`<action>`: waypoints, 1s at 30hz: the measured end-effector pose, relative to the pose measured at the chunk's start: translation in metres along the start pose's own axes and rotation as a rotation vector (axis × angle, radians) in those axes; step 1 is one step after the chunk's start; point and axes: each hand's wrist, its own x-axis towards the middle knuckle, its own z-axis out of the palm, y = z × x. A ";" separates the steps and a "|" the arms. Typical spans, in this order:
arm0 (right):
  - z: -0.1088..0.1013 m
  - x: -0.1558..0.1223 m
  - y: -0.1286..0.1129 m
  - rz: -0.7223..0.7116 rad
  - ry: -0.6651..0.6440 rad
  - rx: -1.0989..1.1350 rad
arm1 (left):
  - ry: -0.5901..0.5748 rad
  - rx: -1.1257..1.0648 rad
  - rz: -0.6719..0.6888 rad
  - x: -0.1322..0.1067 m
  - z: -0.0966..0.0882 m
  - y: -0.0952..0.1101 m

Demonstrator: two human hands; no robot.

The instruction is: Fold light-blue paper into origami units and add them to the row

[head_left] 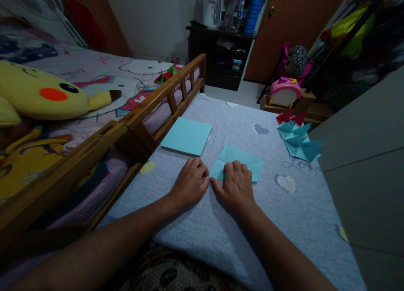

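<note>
A light blue sheet of origami paper (pixel 243 156) with creases across it lies on the cloth-covered table in front of me. My right hand (pixel 236 183) rests on its near part, fingers side by side and pressing down, thumb apart and pointing to the left corner. The hand hides part of the near edge. Close by that corner is my left hand (pixel 192 179), its fingers curled and the thumb near the index finger. Whether a bit of paper is between them is hidden. Beyond the left hand sits a flat square stack of light blue paper (pixel 187 135).
Folded blue paper shapes (pixel 298 141) and a red one (pixel 292 116) stand at the table's right edge. A wooden bed rail (pixel 151 99) runs along the left, with a yellow plush toy (pixel 47 93) behind it. A pale cabinet (pixel 362 156) borders the right.
</note>
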 end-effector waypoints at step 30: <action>0.003 0.002 0.001 0.059 -0.015 0.080 | -0.150 0.395 0.279 -0.031 -0.012 0.002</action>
